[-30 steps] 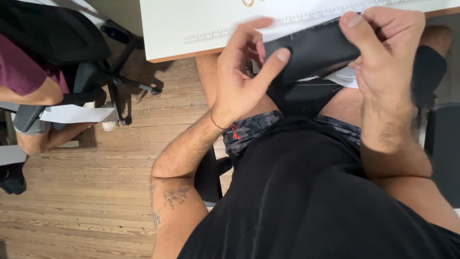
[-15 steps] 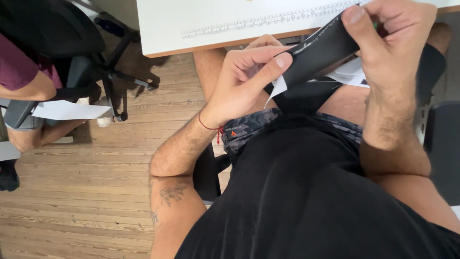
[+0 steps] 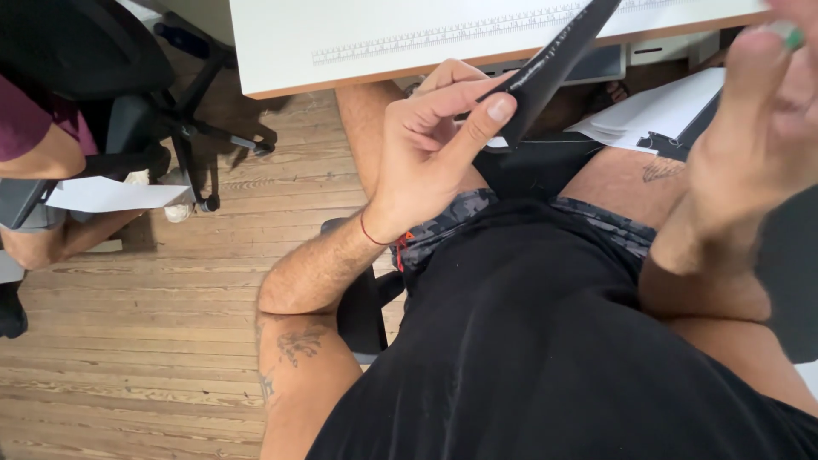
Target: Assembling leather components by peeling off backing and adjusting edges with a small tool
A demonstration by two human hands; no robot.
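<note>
Head view: downward look at a seated person's lap, taken at the edge of a white table [image 3: 358, 43].
Landmark: white table; all positions below are given relative to it.
Black pouch [image 3: 554, 60]: flat, dark, seen almost edge-on, tilted; upper end overlaps the table's near edge, lower end hangs just below that edge.
Left hand [image 3: 426, 158]: below the table edge; thumb and fingertips clamped on the lower end of the black pouch.
Right hand [image 3: 750, 145]: below the table's right end, blurred and close to the camera, apart from the pouch; whether it grips anything cannot be told.
Hand spacing: hands apart, pouch at the left hand only.
White papers [image 3: 656, 115]: under the table's right part, resting by the person's thigh.
Wooden floor [image 3: 128, 341]: plank boards, left of and below the table.
Office chair [image 3: 179, 119]: black, left of the table, base on the floor.
Other person [image 3: 34, 153]: at the far left of the table, arm and knee visible, with a white sheet [image 3: 111, 194].
</note>
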